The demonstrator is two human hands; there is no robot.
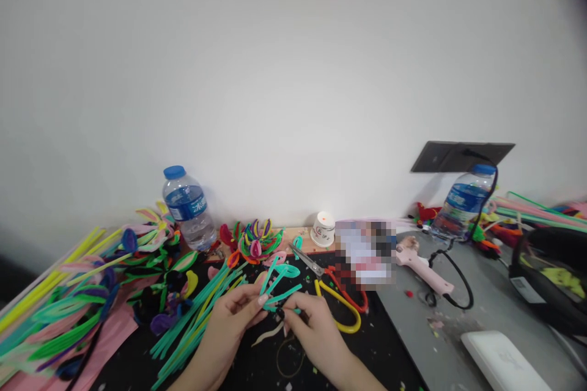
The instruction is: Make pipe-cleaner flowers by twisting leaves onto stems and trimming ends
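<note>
- Two bare hands meet low in the middle of the view: the left hand (236,311) and the right hand (314,327), both pinching one bent teal fuzzy craft stem (279,284)
- The left fingers (262,299) are narrowed around the stem's lower part; the right fingers (287,316) close on its twisted base, so the piece is held just above the black tabletop (367,348)
- Two clear plastic water bottles with blue caps and blue labels: one (188,208) stands at the back left, one (463,201) at the back right; the label print is too small to read
- One pair of scissors with yellow and red loop handles (337,293) lies just right of the hands
- One pink hot glue gun (422,266) with a black cord lies on the grey surface (449,330) to the right
- One small white paper cup (323,229) sits upside down near the wall
- A loose heap of straight teal and yellow-green craft stems (192,317) lies beside the left hand, too many to count
- Finished looped stem flowers in mixed colours (252,241) crowd the left side and back edge
- Bare room shows on the grey surface in front of the glue gun
</note>
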